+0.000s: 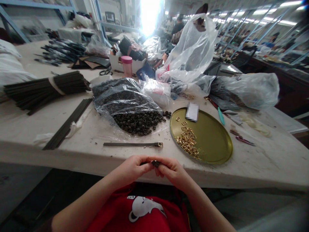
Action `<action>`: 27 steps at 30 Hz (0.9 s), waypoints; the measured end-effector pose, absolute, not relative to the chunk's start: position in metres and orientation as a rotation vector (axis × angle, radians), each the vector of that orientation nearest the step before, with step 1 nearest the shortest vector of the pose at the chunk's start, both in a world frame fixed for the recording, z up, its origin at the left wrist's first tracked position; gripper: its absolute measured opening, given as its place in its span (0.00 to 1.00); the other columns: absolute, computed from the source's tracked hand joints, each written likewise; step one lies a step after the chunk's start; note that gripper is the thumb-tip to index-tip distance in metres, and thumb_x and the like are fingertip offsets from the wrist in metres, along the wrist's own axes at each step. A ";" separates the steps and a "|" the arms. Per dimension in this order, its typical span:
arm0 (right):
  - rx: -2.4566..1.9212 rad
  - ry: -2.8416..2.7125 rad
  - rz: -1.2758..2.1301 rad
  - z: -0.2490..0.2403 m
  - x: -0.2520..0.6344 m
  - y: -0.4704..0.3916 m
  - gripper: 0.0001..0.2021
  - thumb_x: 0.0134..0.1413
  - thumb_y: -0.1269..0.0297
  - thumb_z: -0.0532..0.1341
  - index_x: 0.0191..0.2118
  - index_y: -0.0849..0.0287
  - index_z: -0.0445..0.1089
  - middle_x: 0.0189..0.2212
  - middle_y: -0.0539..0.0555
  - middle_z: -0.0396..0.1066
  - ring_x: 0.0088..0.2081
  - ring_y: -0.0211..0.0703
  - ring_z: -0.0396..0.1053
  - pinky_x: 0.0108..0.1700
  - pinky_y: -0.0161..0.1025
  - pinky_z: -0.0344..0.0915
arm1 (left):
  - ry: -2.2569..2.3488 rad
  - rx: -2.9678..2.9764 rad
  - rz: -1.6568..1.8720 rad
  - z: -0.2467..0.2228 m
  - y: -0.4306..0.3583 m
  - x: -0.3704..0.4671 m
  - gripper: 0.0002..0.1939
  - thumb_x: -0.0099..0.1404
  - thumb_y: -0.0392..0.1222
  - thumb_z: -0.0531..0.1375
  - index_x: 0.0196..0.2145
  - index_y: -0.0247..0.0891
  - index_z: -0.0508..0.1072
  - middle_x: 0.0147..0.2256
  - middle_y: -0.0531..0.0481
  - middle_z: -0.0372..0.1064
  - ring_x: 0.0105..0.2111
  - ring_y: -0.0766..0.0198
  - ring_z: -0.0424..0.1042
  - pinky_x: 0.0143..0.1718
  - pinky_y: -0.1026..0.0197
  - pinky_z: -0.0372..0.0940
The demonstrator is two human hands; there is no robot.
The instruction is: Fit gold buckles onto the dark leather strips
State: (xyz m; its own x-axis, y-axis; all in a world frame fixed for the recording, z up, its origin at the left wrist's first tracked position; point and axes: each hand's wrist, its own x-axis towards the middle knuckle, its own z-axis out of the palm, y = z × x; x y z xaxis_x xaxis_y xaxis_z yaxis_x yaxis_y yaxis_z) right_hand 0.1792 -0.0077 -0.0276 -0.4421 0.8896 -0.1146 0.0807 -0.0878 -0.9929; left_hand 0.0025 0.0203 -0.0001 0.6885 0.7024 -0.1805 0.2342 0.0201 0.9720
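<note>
My left hand (136, 168) and my right hand (172, 169) meet at the table's front edge, fingertips pinched together. Between them shows the end of a small dark piece (155, 163), which looks like a strap; most of it is covered by my fingers. Just beyond lies a finished-looking dark strap (130, 144) with a gold buckle (159, 144) at its right end. To the right, a round gold-coloured tray (212, 141) holds a heap of small gold buckles (188, 141). Many small dark strap loops (137, 122) spill from a clear plastic bag (120, 93).
On the left lie a tied bundle of dark straps (45, 87) and a loose stack of straps (67, 125). Farther back are a pink-lidded jar (126, 66), scissors (105, 71) and a large plastic bag (190, 48). A turquoise-handled tool (220, 116) lies right of the tray.
</note>
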 end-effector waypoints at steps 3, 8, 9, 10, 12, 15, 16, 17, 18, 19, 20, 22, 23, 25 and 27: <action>-1.027 -1.560 1.762 -0.023 0.184 -0.009 0.16 0.53 0.70 0.51 0.47 0.61 0.66 0.20 0.46 0.60 0.22 0.30 0.57 0.25 0.30 0.56 | 0.716 1.515 0.343 0.005 0.019 0.000 0.14 0.61 0.37 0.51 0.38 0.40 0.75 0.41 0.53 0.72 0.41 0.61 0.68 0.46 0.64 0.57; -1.016 -1.532 1.976 -0.024 0.189 -0.008 0.12 0.53 0.70 0.53 0.44 0.59 0.58 0.22 0.45 0.65 0.23 0.31 0.62 0.27 0.30 0.60 | 0.834 1.591 0.173 0.004 0.015 -0.004 0.12 0.59 0.41 0.53 0.31 0.39 0.76 0.29 0.54 0.73 0.29 0.63 0.68 0.30 0.68 0.58; -1.042 -1.529 1.983 -0.026 0.189 -0.007 0.09 0.53 0.70 0.53 0.41 0.59 0.58 0.22 0.45 0.66 0.22 0.31 0.63 0.26 0.30 0.60 | 0.893 1.636 0.152 0.002 0.014 -0.004 0.11 0.58 0.41 0.53 0.30 0.39 0.76 0.26 0.55 0.71 0.26 0.64 0.66 0.26 0.68 0.56; -1.074 -1.522 1.982 -0.029 0.188 -0.007 0.06 0.52 0.70 0.53 0.38 0.59 0.58 0.21 0.45 0.67 0.22 0.31 0.63 0.25 0.29 0.60 | 0.946 1.677 0.130 0.001 0.013 -0.004 0.11 0.58 0.41 0.53 0.28 0.38 0.75 0.23 0.56 0.68 0.23 0.65 0.64 0.23 0.68 0.53; -1.154 -1.512 1.925 -0.036 0.187 -0.009 0.01 0.52 0.70 0.53 0.32 0.59 0.58 0.20 0.46 0.67 0.21 0.31 0.63 0.23 0.29 0.60 | 1.021 1.736 0.084 -0.002 0.011 -0.004 0.12 0.58 0.42 0.53 0.25 0.37 0.73 0.19 0.56 0.63 0.20 0.67 0.60 0.20 0.68 0.49; -1.267 -1.596 1.675 -0.042 0.184 -0.016 0.02 0.52 0.70 0.54 0.29 0.60 0.61 0.20 0.47 0.67 0.22 0.32 0.63 0.24 0.30 0.60 | 1.092 1.803 0.072 -0.004 0.009 -0.003 0.12 0.57 0.41 0.52 0.22 0.37 0.71 0.18 0.56 0.62 0.20 0.67 0.59 0.20 0.67 0.46; -1.297 -1.652 1.549 -0.043 0.182 -0.018 0.03 0.52 0.69 0.54 0.29 0.60 0.63 0.21 0.47 0.67 0.22 0.32 0.63 0.25 0.30 0.60 | 1.110 1.822 0.084 -0.005 0.008 -0.002 0.12 0.58 0.41 0.52 0.22 0.37 0.71 0.18 0.56 0.62 0.20 0.66 0.59 0.20 0.67 0.46; -1.318 -1.713 1.418 -0.044 0.180 -0.021 0.04 0.53 0.69 0.54 0.30 0.60 0.65 0.22 0.48 0.68 0.23 0.33 0.63 0.26 0.30 0.60 | 1.123 1.835 0.098 -0.006 0.008 -0.002 0.12 0.58 0.41 0.52 0.22 0.37 0.71 0.19 0.55 0.63 0.20 0.66 0.60 0.21 0.67 0.47; -1.328 -1.775 1.294 -0.044 0.178 -0.024 0.05 0.54 0.68 0.54 0.31 0.59 0.66 0.23 0.49 0.68 0.24 0.33 0.64 0.27 0.31 0.60 | 1.128 1.841 0.112 -0.007 0.007 -0.001 0.12 0.58 0.42 0.52 0.22 0.37 0.71 0.19 0.55 0.64 0.21 0.66 0.61 0.21 0.67 0.47; -1.326 -1.835 1.183 -0.044 0.177 -0.026 0.07 0.55 0.68 0.53 0.32 0.59 0.67 0.24 0.49 0.69 0.24 0.34 0.64 0.27 0.31 0.60 | 1.123 1.842 0.124 -0.009 0.006 -0.001 0.12 0.58 0.42 0.52 0.23 0.37 0.72 0.19 0.54 0.65 0.21 0.65 0.62 0.21 0.67 0.48; -1.317 -1.888 1.092 -0.045 0.175 -0.028 0.08 0.56 0.67 0.51 0.33 0.59 0.68 0.24 0.50 0.70 0.25 0.35 0.65 0.28 0.32 0.60 | 1.116 1.839 0.134 -0.010 0.005 0.000 0.13 0.58 0.42 0.51 0.24 0.37 0.72 0.20 0.54 0.66 0.21 0.65 0.62 0.22 0.67 0.49; -1.300 -1.956 0.965 -0.046 0.172 -0.031 0.11 0.57 0.67 0.49 0.36 0.59 0.69 0.27 0.53 0.72 0.28 0.37 0.67 0.31 0.34 0.62 | 1.116 1.842 0.153 -0.012 0.004 0.001 0.13 0.59 0.42 0.51 0.25 0.37 0.73 0.22 0.52 0.69 0.23 0.64 0.64 0.23 0.67 0.50; -1.299 -1.971 0.923 -0.046 0.171 -0.032 0.12 0.58 0.67 0.49 0.37 0.59 0.69 0.29 0.54 0.73 0.30 0.39 0.68 0.34 0.36 0.63 | 1.128 1.849 0.164 -0.013 0.004 0.002 0.13 0.59 0.42 0.51 0.26 0.37 0.73 0.23 0.52 0.69 0.24 0.64 0.65 0.24 0.66 0.51; -1.319 -1.953 0.882 -0.047 0.169 -0.034 0.11 0.57 0.66 0.51 0.41 0.59 0.68 0.35 0.56 0.73 0.36 0.43 0.69 0.39 0.39 0.64 | 1.156 1.860 0.191 -0.013 0.003 0.004 0.12 0.59 0.41 0.51 0.27 0.37 0.73 0.25 0.51 0.71 0.26 0.63 0.66 0.25 0.66 0.53; -1.337 -1.887 0.894 -0.046 0.168 -0.035 0.11 0.55 0.65 0.54 0.43 0.58 0.68 0.38 0.56 0.73 0.39 0.44 0.69 0.41 0.40 0.64 | 1.180 1.851 0.228 -0.012 0.001 0.006 0.12 0.59 0.40 0.50 0.26 0.36 0.72 0.26 0.50 0.70 0.26 0.62 0.66 0.27 0.66 0.54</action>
